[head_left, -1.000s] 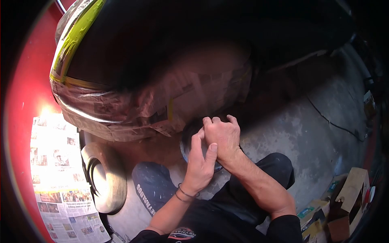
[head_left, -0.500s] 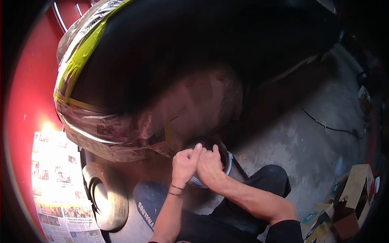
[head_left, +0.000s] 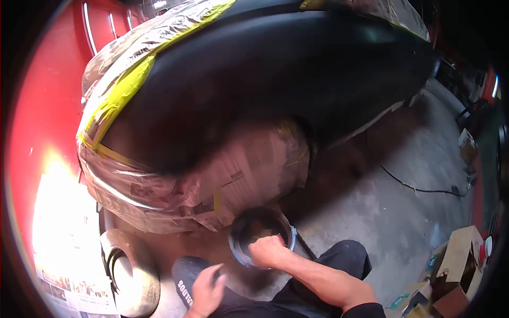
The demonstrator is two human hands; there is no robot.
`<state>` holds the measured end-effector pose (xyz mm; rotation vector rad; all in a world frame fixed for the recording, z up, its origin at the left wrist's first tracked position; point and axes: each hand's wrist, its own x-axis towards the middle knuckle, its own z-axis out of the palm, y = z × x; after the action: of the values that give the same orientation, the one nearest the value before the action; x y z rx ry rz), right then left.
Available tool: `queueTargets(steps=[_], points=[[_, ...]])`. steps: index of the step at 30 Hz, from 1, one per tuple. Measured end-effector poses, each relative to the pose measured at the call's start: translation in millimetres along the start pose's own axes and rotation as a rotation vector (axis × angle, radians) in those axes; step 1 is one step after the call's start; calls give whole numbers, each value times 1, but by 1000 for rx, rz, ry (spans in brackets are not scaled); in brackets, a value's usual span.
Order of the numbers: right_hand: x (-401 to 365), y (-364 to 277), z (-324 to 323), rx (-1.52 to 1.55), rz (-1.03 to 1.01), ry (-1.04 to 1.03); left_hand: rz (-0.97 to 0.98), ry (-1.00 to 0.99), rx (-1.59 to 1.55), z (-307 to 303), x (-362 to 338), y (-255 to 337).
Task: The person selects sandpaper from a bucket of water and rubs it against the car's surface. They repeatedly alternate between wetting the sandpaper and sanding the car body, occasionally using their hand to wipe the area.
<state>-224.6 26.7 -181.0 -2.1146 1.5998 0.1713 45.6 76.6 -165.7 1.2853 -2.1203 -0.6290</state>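
Note:
A dark bucket (head_left: 236,241) with a pale rim stands on the floor between my knees. My right hand (head_left: 269,251) is over its near side, fingers curled into a fist; whatever they may hold is hidden. A small red thing (head_left: 282,241) shows just beyond that hand, inside the bucket. Left of the bucket, above my left thigh, my left hand (head_left: 208,289) is apart from everything, thumb and fingers separated and slightly blurred. In front rises a black car body panel (head_left: 275,74), edged with yellow tape (head_left: 127,85) and newspaper masking (head_left: 249,169).
A tire (head_left: 146,286) lies at the left beside sunlit newspaper (head_left: 63,228) on a red surface (head_left: 47,106). Cardboard boxes (head_left: 458,254) stand at the right. A black cable (head_left: 419,188) runs across the concrete floor (head_left: 382,222).
My hands were together above the bucket and have separated. The left moved down and left; the right lowered toward the bucket. The view has tilted up, showing more of the panel.

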Motion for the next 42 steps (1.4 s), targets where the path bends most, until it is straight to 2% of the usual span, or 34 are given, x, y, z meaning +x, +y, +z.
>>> queueTargets(steps=[1,2,3,4,6,8,11,12,13,14,16,17,19,20,22,23,24,25,26,27,29,30,31,35,37,41,42], points=[[0,5,0,-19,-23,74,-111,53,107,-12,-46,-31],[-1,13,5,-33,-44,149,-107,90,242,-30,-95,-29],[0,19,13,-39,-69,219,-317,-18,163,-48,-139,-29],[5,25,23,-65,-62,302,-477,-88,88,-60,-159,-18],[10,27,23,-59,-58,264,-618,-136,-12,-65,-160,3],[14,25,20,-40,-80,206,-622,-126,-63,-66,-139,13],[14,1,28,83,-248,80,-559,-100,-121,-67,-108,23],[0,-10,21,211,-449,-33,-539,-93,-136,-69,-101,26],[-6,-21,31,389,-557,-207,-518,-84,-152,-71,-95,28],[-20,-35,19,542,-612,-480,-498,-73,-172,-72,-90,30],[-43,-51,21,503,-776,-664,-468,-59,-213,-76,-82,32],[-45,-54,21,544,-759,-676,-451,-53,-227,-77,-78,34],[-48,-62,44,372,-902,-663,-428,-37,-259,-80,-74,36],[-48,-57,53,536,-949,-626,-413,-27,-277,-82,-71,36],[-48,-48,11,899,-863,-722,-387,-14,-311,-86,-70,35],[-57,-38,-25,1012,-765,-582,-373,-6,-328,-90,-70,35],[-70,-17,-30,1323,-542,-419,-359,3,-346,-92,-70,35],[-78,-8,-90,1384,-711,-284,-341,11,-361,-95,-70,36],[-93,-7,-119,1524,-705,-255,-331,14,-373,-99,-68,37],[-94,-13,-128,1395,-792,-246,-317,15,-385,-101,-66,40],[-77,-57,-128,1104,-816,-274,-287,24,-412,-105,-62,44],[-61,-68,-109,1004,-798,-366,-269,29,-427,-106,-62,46],[-53,-76,-89,1146,-684,-519,-247,34,-438,-107,-60,47],[-33,-51,8,590,-417,-156,-145,77,-499,-116,-59,47],[-31,-37,34,397,-394,-65,-93,112,-546,-123,-58,48],[-31,-47,30,290,-403,97,-44,153,-648,-128,-50,43],[-34,-52,27,264,-369,52,-63,150,-683,-128,-46,42]])
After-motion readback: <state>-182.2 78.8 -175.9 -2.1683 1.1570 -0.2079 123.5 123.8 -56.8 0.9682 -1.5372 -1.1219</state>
